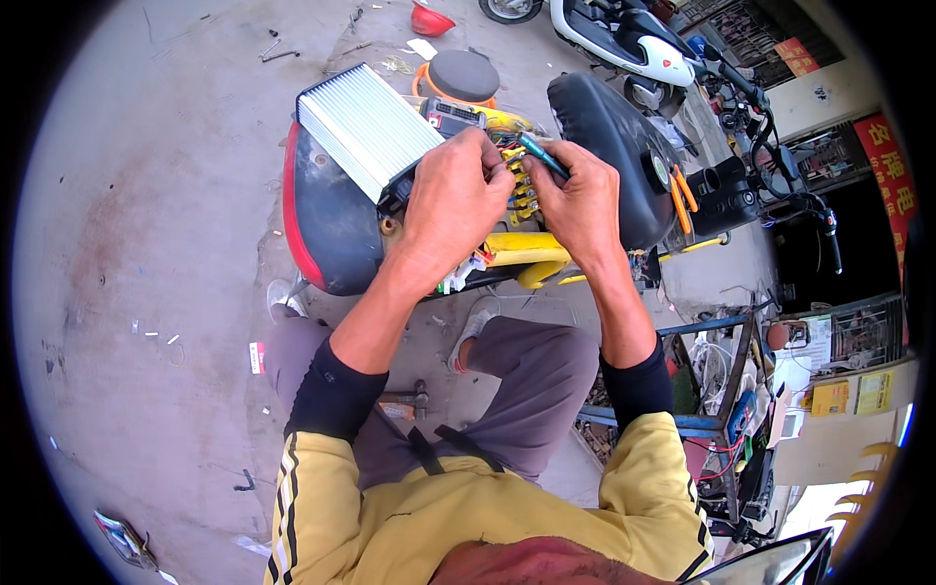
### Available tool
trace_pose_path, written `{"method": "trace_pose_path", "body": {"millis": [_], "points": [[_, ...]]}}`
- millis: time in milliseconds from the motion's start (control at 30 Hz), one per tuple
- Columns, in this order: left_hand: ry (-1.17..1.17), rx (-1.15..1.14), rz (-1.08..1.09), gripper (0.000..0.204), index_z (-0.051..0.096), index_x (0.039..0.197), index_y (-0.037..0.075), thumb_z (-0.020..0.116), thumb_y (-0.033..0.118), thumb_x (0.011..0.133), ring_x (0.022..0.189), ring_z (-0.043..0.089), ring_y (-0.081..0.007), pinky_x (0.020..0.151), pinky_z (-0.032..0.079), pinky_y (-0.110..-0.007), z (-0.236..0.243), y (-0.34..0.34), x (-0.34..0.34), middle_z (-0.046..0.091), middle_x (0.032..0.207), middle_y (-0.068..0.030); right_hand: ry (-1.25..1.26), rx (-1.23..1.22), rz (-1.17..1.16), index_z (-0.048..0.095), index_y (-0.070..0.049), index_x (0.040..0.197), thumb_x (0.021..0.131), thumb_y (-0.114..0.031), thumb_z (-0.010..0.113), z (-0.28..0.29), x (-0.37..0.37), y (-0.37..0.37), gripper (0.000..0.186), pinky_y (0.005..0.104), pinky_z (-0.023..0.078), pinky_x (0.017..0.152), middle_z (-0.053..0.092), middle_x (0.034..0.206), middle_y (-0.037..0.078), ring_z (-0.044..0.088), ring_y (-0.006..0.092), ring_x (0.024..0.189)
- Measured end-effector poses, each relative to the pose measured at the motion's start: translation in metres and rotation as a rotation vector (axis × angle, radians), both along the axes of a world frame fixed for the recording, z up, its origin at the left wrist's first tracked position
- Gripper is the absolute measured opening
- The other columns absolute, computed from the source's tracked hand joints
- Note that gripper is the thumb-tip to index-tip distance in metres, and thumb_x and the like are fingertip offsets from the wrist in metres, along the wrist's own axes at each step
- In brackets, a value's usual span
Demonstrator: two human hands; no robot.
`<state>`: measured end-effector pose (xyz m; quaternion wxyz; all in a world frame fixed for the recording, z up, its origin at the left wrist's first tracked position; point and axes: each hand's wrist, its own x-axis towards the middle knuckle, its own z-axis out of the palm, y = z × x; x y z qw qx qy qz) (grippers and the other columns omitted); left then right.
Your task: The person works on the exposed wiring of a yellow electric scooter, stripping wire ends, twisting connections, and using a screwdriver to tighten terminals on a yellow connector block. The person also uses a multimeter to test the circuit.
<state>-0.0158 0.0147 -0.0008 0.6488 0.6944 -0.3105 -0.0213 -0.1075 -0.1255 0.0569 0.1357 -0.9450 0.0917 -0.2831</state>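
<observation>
My right hand (583, 200) is closed round a slim teal pen-like tool (542, 156), its end pointing up and left. Fingers of my left hand (456, 190) are pinched together beside it; what they hold, if anything, is hidden. Between my hands lies a row of yellow wire terminals (524, 200) with coloured wires, partly covered by my fingers. A silver finned metal box (370, 127) rests on the black, red-edged rear part (327, 210) of an electric scooter, left of my left hand. The scooter's yellow frame (522, 246) shows below the wires.
The black scooter seat (614, 161) stands tipped up at right, near orange-handled pliers (682, 200). Behind is an orange stool (463, 76) with a dark round top. A hammer (419, 400) lies on the floor between my legs. A cluttered blue metal rack (702, 424) stands at right.
</observation>
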Motion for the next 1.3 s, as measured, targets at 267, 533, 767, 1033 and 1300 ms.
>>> {"method": "trace_pose_path", "body": {"millis": [267, 533, 767, 1033, 1300], "points": [[-0.053, -0.037, 0.02, 0.017, 0.068, 0.096, -0.008, 0.073, 0.007, 0.092, 0.078, 0.079, -0.0341, 0.072, 0.06, -0.042, -0.006, -0.002, 0.003, 0.076, 0.085, -0.0215, 0.007, 0.021, -0.074, 0.077, 0.002, 0.105, 0.091, -0.007, 0.08, -0.007, -0.001, 0.001, 0.016, 0.0362, 0.056, 0.065, 0.075, 0.088, 0.018, 0.073, 0.029, 0.07], [-0.049, -0.021, 0.049, 0.017, 0.068, 0.097, -0.008, 0.073, 0.007, 0.092, 0.079, 0.079, -0.0355, 0.073, 0.061, -0.043, -0.006, -0.002, 0.002, 0.077, 0.085, -0.0207, 0.01, -0.085, -0.007, 0.076, 0.001, 0.102, 0.09, -0.008, 0.081, -0.005, 0.005, -0.001, 0.016, 0.0421, 0.057, 0.067, 0.075, 0.089, 0.02, 0.073, 0.0365, 0.074], [-0.057, -0.025, 0.044, 0.016, 0.068, 0.096, -0.008, 0.073, 0.007, 0.092, 0.079, 0.078, -0.0362, 0.073, 0.061, -0.044, -0.007, -0.003, 0.003, 0.077, 0.085, -0.0209, 0.083, 0.003, -0.029, 0.076, 0.002, 0.1, 0.091, -0.011, 0.082, 0.001, 0.007, 0.004, 0.017, 0.0426, 0.057, 0.068, 0.075, 0.086, 0.022, 0.075, 0.0369, 0.075], [-0.027, -0.01, 0.043, 0.016, 0.068, 0.097, -0.007, 0.073, 0.007, 0.093, 0.08, 0.079, -0.036, 0.074, 0.061, -0.043, -0.004, -0.002, 0.002, 0.077, 0.086, -0.0207, 0.087, 0.004, -0.052, 0.077, 0.003, 0.105, 0.093, -0.012, 0.081, 0.004, 0.004, 0.002, 0.02, 0.0397, 0.058, 0.069, 0.076, 0.085, 0.021, 0.077, 0.032, 0.074], [-0.021, -0.045, 0.026, 0.014, 0.067, 0.099, -0.007, 0.073, 0.006, 0.095, 0.081, 0.079, -0.0333, 0.075, 0.061, -0.042, -0.006, -0.001, 0.002, 0.077, 0.085, -0.0205, 0.08, 0.12, -0.056, 0.077, 0.002, 0.113, 0.093, -0.011, 0.081, 0.003, 0.003, 0.0, 0.024, 0.0344, 0.057, 0.07, 0.076, 0.084, 0.017, 0.073, 0.0193, 0.073]]}}
